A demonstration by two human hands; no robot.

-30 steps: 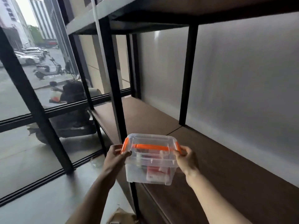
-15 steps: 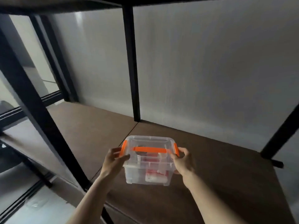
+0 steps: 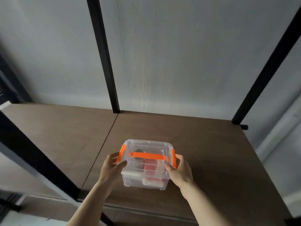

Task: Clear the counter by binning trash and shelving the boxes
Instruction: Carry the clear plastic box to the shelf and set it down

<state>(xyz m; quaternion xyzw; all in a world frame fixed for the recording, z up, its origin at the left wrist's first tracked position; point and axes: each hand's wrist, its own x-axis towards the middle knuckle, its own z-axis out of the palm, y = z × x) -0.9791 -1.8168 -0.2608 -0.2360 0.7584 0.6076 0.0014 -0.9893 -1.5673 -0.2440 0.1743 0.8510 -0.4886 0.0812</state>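
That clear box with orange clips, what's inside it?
Through the box show something red, a white piece and a dark round object. What they are is unclear; both hands cover the ends.

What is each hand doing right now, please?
Left hand: closed on the left end of the clear storage box.
Right hand: closed on the box's right end.

Pale grey wall [image 3: 187, 54] stands behind black upright post [image 3: 104, 54]. Second black post [image 3: 267, 66] leans right of it; floor strip lower left, blurred.
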